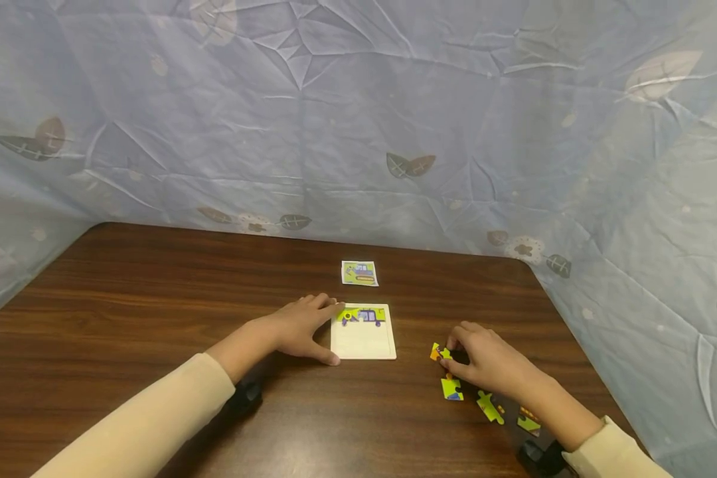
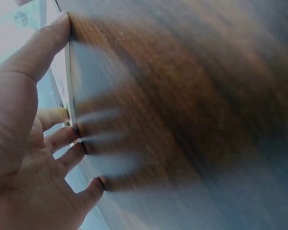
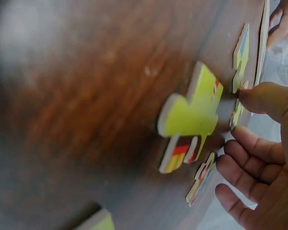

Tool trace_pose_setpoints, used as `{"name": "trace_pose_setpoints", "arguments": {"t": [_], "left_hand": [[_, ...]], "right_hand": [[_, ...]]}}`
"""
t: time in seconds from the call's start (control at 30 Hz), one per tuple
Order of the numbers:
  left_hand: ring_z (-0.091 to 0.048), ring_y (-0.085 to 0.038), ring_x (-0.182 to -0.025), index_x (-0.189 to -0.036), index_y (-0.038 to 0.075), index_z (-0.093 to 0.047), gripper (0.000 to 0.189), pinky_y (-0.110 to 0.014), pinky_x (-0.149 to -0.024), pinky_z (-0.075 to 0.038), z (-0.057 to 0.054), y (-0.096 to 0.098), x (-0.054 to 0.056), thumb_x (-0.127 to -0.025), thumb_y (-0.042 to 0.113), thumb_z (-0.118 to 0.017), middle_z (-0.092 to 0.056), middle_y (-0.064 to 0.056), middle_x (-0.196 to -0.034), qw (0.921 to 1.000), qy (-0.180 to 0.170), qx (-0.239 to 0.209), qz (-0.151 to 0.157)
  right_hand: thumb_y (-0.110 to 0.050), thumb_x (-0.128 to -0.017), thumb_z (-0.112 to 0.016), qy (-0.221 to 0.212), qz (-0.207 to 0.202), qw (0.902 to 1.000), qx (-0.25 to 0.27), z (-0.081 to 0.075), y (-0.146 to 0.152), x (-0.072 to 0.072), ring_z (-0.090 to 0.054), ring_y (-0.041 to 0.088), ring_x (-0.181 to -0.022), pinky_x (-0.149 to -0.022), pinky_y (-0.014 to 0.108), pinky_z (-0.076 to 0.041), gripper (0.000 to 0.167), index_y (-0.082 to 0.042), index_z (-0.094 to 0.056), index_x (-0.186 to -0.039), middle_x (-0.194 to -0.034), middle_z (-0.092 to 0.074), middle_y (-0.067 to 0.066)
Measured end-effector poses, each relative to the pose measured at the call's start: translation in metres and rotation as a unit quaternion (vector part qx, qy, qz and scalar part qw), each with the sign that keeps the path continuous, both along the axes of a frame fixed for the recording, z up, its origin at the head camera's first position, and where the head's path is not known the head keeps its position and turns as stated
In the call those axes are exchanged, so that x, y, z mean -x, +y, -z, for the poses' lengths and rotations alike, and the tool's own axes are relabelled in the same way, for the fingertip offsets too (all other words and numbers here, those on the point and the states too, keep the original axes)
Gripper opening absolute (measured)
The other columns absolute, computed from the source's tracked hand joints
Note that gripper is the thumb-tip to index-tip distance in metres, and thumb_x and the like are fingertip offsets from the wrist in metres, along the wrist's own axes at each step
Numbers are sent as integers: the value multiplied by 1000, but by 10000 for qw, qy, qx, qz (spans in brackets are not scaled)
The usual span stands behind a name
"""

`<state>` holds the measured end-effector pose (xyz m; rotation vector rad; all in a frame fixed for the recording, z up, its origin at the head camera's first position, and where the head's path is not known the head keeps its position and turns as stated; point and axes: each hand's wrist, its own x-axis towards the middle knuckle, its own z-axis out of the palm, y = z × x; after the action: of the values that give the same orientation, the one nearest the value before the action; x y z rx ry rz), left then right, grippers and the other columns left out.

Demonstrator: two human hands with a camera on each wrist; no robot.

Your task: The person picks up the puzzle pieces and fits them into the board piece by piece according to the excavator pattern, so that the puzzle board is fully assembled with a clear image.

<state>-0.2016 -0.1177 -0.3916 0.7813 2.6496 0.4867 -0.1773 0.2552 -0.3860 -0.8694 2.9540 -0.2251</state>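
Observation:
A white square puzzle board [image 1: 364,342] lies on the table, with joined green and purple pieces [image 1: 367,316] showing a vehicle along its top edge. My left hand [image 1: 301,326] has its fingers spread against the board's left side, thumb at the lower left corner. To the right, my right hand [image 1: 484,355] pinches a green and orange puzzle piece [image 1: 436,352] between thumb and forefinger, close over the tabletop. Just below it lies a green and blue piece [image 1: 452,390]. In the right wrist view, a green piece [image 3: 194,117] with a red and yellow part lies near the palm.
A small picture card [image 1: 360,273] of a vehicle lies beyond the board. More loose pieces, one green [image 1: 490,407] and one with orange marks [image 1: 528,421], lie beside the right forearm. A leaf-patterned cloth [image 1: 358,133] hangs behind the brown table [image 1: 155,285].

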Motion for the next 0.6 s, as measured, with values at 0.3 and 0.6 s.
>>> {"name": "trace_pose_setpoints", "arguments": {"t": [0.3,0.6], "left_hand": [[-29,-45,-157,-166,11,-29,103,-67,-127,-26,-3,0,-3,-89,57,-78,-34,-17,-167,10000,-45,-38,12],[-36,-43,-153,-166,10,-30,104,-64,-126,-29,-1,-1,-3,-88,58,-78,-37,-16,-165,9999,72,-102,72]], "right_hand": [[-21,-94,-76,-24,-314,9995,59,-3,-3,15,-45,3,-69,-60,21,-41,17,-12,-61,-94,-82,-57,-5],[-14,-95,-76,-302,-580,9958,645,-4,-6,28,-57,-5,-69,-60,18,-51,15,-6,-65,-101,-80,-68,-7]]}}
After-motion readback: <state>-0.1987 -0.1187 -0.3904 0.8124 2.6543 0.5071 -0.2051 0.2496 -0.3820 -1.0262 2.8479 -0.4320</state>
